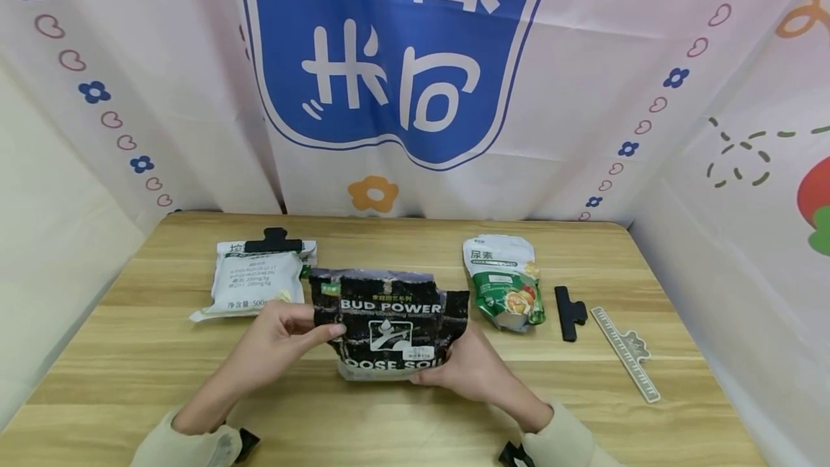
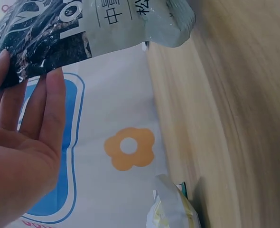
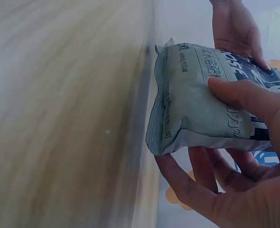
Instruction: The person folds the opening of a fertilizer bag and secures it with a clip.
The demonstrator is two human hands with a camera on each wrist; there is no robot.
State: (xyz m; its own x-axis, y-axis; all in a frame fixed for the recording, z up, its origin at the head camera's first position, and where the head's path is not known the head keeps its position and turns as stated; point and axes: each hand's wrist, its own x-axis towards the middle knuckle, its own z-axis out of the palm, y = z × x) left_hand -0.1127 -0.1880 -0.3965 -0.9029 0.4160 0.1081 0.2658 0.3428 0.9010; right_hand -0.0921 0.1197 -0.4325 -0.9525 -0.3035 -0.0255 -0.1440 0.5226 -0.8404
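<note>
The black bag (image 1: 382, 319) is between my left hand (image 1: 280, 341), pinching one side, and my right hand (image 1: 473, 366), holding its low corner

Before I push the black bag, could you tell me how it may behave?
The black bag is probably soft rather than stiff, since it looks creased. It could be slippery: its dark part shines. Its plump lower end suggests a filling that may shift.
</note>
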